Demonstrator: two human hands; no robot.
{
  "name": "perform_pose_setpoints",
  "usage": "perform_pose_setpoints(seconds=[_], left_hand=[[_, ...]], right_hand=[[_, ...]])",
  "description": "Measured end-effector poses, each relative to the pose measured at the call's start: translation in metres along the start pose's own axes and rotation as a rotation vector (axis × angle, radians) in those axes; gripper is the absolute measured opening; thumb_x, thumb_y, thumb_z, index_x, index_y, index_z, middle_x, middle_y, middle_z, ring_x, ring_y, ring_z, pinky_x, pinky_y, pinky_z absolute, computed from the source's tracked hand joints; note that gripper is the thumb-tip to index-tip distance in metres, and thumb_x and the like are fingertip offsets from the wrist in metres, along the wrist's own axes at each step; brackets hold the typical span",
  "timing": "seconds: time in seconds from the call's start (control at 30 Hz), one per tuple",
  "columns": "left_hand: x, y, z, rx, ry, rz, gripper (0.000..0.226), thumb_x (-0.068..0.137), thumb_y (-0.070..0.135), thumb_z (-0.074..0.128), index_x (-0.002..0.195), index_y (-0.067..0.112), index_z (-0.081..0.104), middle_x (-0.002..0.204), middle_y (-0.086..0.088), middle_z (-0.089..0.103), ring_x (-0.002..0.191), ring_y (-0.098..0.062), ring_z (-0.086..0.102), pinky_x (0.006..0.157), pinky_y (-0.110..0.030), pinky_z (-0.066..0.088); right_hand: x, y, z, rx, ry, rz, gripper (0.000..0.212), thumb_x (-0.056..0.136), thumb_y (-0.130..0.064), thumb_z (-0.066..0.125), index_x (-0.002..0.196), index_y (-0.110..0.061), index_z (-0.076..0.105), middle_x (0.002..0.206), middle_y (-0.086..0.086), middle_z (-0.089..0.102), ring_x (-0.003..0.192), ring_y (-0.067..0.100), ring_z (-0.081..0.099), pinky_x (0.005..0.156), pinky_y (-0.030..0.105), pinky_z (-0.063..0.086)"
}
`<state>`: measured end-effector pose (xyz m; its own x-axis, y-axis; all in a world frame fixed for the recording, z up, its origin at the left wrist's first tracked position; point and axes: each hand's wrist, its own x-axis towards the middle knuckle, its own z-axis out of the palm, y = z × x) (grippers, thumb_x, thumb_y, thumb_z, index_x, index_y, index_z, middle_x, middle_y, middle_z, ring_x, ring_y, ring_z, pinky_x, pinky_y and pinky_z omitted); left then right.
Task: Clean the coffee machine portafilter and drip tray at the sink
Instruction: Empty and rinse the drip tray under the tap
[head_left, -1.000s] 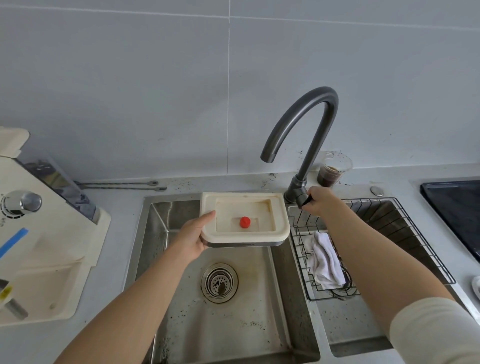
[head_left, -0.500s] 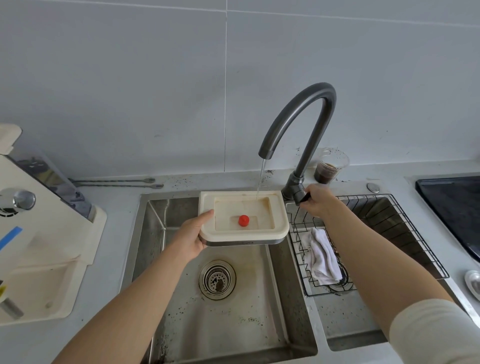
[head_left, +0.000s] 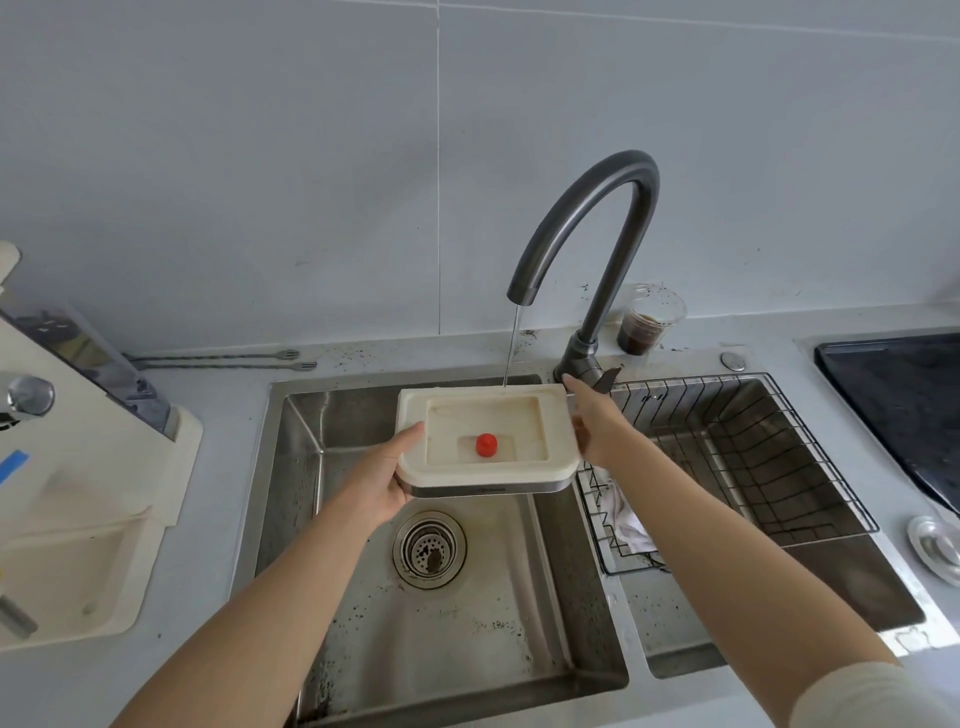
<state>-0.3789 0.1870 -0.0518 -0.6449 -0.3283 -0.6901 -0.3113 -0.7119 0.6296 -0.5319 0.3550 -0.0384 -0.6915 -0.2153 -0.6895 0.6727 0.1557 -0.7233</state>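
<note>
The cream drip tray (head_left: 487, 402), with a red float (head_left: 486, 446) in its middle and a metal front edge, hangs level over the left sink basin (head_left: 457, 613). My left hand (head_left: 387, 480) grips its left side and my right hand (head_left: 597, 426) holds its right side. A thin stream of water (head_left: 511, 348) falls from the dark curved tap (head_left: 587, 249) onto the tray's back rim. No portafilter is in view.
The cream coffee machine (head_left: 78, 467) stands on the counter at the left. A wire rack (head_left: 727, 457) with a white cloth (head_left: 626, 519) fills the right basin. A cup of coffee grounds (head_left: 647, 325) sits behind the tap, a black hob (head_left: 904, 405) at the far right.
Water started running from the tap. My right hand left the tap lever and took hold of the tray's right side. The tray stays under the spout.
</note>
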Motion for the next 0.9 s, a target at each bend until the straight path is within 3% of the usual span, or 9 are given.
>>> perform_pose_setpoints(seconds=[0.07,0.17,0.47,0.57,0.73,0.83,0.9], left_hand=[[0.001,0.000,0.001,0.003,-0.006,0.005,0.005,0.088,0.016,0.058,0.089,0.012,0.055,0.089,-0.006,0.063,0.082,-0.019,0.060,0.072,-0.030,0.051],[0.002,0.001,0.003,0.002,-0.034,0.012,0.005,0.090,0.017,0.056,0.089,0.012,0.056,0.091,-0.007,0.063,0.083,-0.020,0.059,0.078,-0.032,0.048],[0.008,0.003,0.018,0.024,-0.122,-0.007,0.015,0.093,0.026,0.052,0.096,0.012,0.057,0.095,-0.009,0.064,0.087,-0.022,0.061,0.072,-0.035,0.050],[0.011,0.006,0.023,0.033,-0.136,-0.003,0.019,0.092,0.027,0.052,0.103,0.011,0.056,0.097,-0.008,0.064,0.088,-0.022,0.061,0.071,-0.035,0.050],[0.013,0.009,0.030,0.035,-0.138,-0.007,0.016,0.093,0.027,0.052,0.094,0.012,0.056,0.096,-0.009,0.063,0.089,-0.022,0.060,0.085,-0.040,0.048],[0.015,0.008,0.030,0.050,-0.148,-0.020,0.017,0.093,0.027,0.051,0.094,0.011,0.055,0.097,-0.010,0.062,0.091,-0.023,0.059,0.093,-0.042,0.045],[0.016,0.008,0.030,0.059,-0.160,-0.023,0.016,0.093,0.027,0.050,0.095,0.011,0.055,0.098,-0.010,0.062,0.091,-0.023,0.059,0.092,-0.042,0.045]], right_hand=[[-0.006,0.004,0.002,-0.057,-0.023,-0.014,0.024,0.092,-0.034,0.052,0.090,-0.011,0.058,0.073,0.004,0.059,0.065,0.019,0.057,0.071,0.034,0.051],[-0.010,0.004,0.003,-0.169,0.021,-0.090,0.023,0.092,-0.032,0.051,0.079,-0.014,0.055,0.076,0.005,0.059,0.074,0.022,0.057,0.087,0.041,0.050],[-0.017,-0.007,-0.011,-0.278,0.107,-0.278,0.027,0.092,-0.033,0.049,0.077,-0.013,0.057,0.072,0.004,0.054,0.064,0.017,0.051,0.061,0.026,0.042],[-0.019,-0.011,-0.014,-0.259,0.108,-0.340,0.027,0.093,-0.034,0.047,0.092,-0.009,0.058,0.077,0.007,0.054,0.067,0.018,0.051,0.062,0.028,0.043],[-0.021,-0.017,-0.016,-0.204,0.151,-0.388,0.026,0.091,-0.037,0.052,0.076,-0.016,0.055,0.077,0.005,0.053,0.072,0.019,0.050,0.070,0.032,0.043],[-0.022,-0.017,-0.018,-0.220,0.157,-0.417,0.026,0.092,-0.037,0.051,0.075,-0.018,0.055,0.071,0.001,0.052,0.066,0.015,0.049,0.062,0.028,0.041],[-0.021,-0.017,-0.018,-0.229,0.153,-0.432,0.025,0.092,-0.037,0.050,0.086,-0.015,0.057,0.071,-0.002,0.053,0.064,0.012,0.049,0.058,0.024,0.041]])
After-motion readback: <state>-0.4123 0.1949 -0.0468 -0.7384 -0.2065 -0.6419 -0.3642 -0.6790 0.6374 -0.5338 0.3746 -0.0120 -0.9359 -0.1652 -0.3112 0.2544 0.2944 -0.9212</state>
